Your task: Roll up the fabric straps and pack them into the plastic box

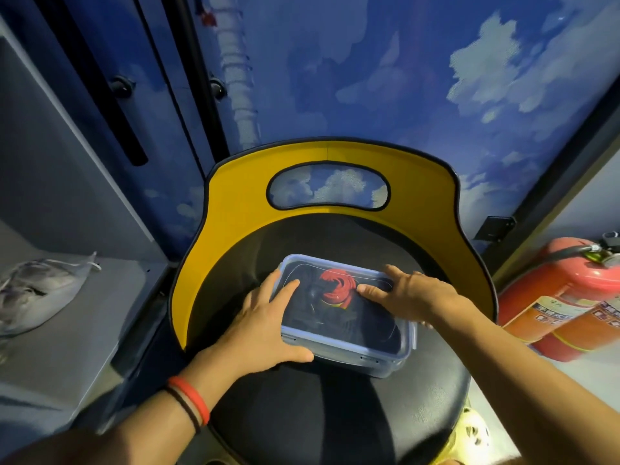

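Note:
A clear plastic box [365, 350] with its lid on sits on the black seat of a chair [335, 414]. Through the lid I see a rolled red strap [335, 286] and dark rolled straps [335, 323] beside it. My left hand [261, 327] lies flat on the box's left side, fingers stretched over the lid and thumb against the near edge. My right hand [409, 290] presses on the lid's far right part with straight fingers.
The chair has a yellow curved backrest [235, 209] behind the box. Two red fire extinguishers [563, 303] lie to the right. A grey shelf at left holds a plastic bag [37, 290]. A blue cloud-patterned wall stands behind.

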`<state>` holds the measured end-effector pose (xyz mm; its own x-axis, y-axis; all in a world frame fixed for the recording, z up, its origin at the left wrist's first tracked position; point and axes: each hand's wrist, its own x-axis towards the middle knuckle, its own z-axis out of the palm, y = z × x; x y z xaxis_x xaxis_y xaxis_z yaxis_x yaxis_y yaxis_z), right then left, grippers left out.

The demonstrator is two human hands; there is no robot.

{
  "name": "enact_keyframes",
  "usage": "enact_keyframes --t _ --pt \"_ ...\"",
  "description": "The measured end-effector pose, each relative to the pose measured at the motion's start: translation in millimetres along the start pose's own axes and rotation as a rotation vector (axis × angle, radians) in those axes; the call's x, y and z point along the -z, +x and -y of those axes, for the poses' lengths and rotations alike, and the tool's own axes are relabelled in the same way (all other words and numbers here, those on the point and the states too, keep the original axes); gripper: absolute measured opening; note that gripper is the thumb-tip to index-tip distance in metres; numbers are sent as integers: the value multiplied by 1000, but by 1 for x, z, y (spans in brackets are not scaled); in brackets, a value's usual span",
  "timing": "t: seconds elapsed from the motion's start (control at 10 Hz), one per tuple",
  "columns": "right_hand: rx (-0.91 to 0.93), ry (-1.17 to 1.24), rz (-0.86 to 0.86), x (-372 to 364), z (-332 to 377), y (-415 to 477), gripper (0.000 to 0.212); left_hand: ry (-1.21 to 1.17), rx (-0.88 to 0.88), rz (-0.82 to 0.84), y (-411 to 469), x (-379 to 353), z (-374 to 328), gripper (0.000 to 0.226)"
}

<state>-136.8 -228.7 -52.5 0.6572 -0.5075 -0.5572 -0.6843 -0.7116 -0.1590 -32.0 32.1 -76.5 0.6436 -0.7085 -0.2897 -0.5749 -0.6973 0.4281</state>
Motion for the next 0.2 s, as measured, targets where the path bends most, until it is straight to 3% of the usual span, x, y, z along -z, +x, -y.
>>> enact_keyframes --t 0.1,0.2 --pt "13 -104 -177 -5 2 -11 120 -16 39 36 -2 7 -1 124" --pt "112 -108 -320 -8 8 -23 93 47 41 -83 -3 16 -10 107"
